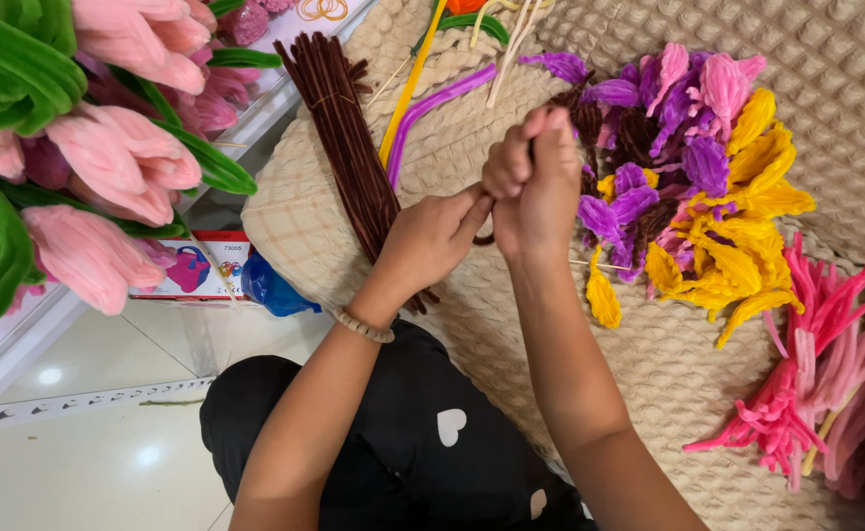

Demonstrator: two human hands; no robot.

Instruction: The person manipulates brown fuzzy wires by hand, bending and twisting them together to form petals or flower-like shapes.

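1. The right hand [536,182] is clenched in a fist, its grip tight around the upper end of a dark brown fuzzy stem [485,239], which keeps the piece steady and upright above the surface.
2. The left hand [431,239] pinches the same stem just below, forefinger and thumb pressed together against the right hand; it appears to be the hand that twists or wraps while the other anchors. A beaded bracelet [362,325] sits on that wrist.
3. The stem is mostly hidden inside the two hands; only a short curve shows beneath them, over the beige quilted mat [649,364].
4. A bundle of brown stems [346,138] lies just beside the left hand, tied and within easy reach as stock.
5. A heap of purple and yellow petals [698,197] lies just right of the right hand, sorted loosely by colour.
6. Pink stems [816,383] are piled well apart at the right edge.
7. Finished pink tulips with green leaves [108,157] stand at the left, kept off the working area.
8. The person sits with black-clothed knees [413,442] against the mat, above a pale tiled floor [88,462].
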